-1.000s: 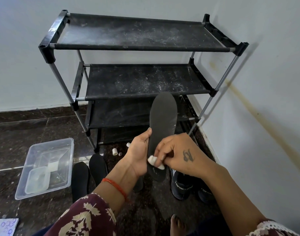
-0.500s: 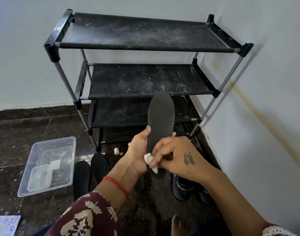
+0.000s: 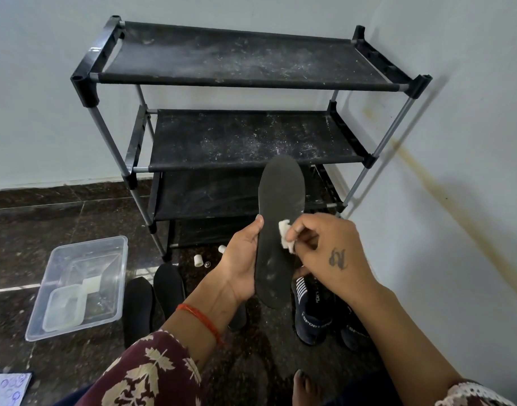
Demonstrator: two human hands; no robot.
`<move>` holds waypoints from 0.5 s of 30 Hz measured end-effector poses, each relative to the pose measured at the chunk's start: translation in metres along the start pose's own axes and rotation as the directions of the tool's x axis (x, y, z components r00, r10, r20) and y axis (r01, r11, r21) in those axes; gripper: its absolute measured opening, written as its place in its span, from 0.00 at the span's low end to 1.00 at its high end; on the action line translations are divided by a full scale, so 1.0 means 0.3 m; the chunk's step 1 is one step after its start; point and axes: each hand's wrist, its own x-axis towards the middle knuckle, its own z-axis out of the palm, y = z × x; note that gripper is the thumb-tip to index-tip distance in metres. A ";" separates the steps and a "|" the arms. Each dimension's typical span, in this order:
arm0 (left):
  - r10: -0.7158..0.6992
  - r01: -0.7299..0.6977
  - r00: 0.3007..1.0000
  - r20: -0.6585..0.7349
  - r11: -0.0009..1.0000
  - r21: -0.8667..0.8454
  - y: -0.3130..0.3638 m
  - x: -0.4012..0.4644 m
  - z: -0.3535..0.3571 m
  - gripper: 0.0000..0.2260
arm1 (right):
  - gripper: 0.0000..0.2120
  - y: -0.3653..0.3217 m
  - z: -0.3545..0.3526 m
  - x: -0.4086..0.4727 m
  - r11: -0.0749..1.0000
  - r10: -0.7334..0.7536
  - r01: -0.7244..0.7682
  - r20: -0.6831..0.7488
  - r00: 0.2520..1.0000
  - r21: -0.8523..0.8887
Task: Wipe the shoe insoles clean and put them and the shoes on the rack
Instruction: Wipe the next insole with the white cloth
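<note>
My left hand (image 3: 242, 262) grips a dark grey insole (image 3: 280, 206) by its left edge and holds it upright in front of the rack. My right hand (image 3: 327, 253) pinches a small white wipe (image 3: 286, 234) against the insole's right side, about midway up. Pale smudges show on the insole's lower half. Two more black insoles (image 3: 151, 297) lie on the floor below my left wrist. A pair of dark blue sport shoes (image 3: 315, 315) stands on the floor under my right wrist, partly hidden by it. The black shoe rack (image 3: 251, 80) stands against the wall, its shelves dusty.
A clear plastic tub (image 3: 104, 247) with a smaller container (image 3: 62, 310) inside sits on the dark floor at the left. Two small white caps (image 3: 198, 260) lie near the rack's foot. A paper sheet (image 3: 5, 388) lies at the lower left. The wall runs close on the right.
My right hand and the wipe moved up the insole from its heel end to about its middle. The insole stays upright in my left hand.
</note>
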 end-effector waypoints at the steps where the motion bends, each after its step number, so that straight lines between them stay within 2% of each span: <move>1: 0.007 -0.007 1.000 -0.002 1.000 0.005 -0.002 0.001 -0.002 0.25 | 0.10 -0.006 0.013 -0.003 1.000 -0.009 0.009 0.033 0.999 -0.005; 6: 0.012 -0.013 0.999 -0.032 1.000 -0.008 0.004 0.002 -0.017 0.24 | 0.09 -0.017 0.049 -0.010 0.996 -0.068 0.076 0.174 0.982 -0.043; 11: 0.004 -0.005 0.999 -0.052 1.000 -0.013 -0.007 -0.002 -0.009 0.24 | 0.12 -0.012 0.031 -0.007 0.970 -0.094 0.128 0.165 0.982 -0.207; 15: -0.013 0.013 1.000 -0.027 1.000 -0.008 -0.010 -0.004 -0.001 0.24 | 0.10 -0.011 0.017 -0.008 0.973 -0.088 0.113 0.126 0.988 -0.203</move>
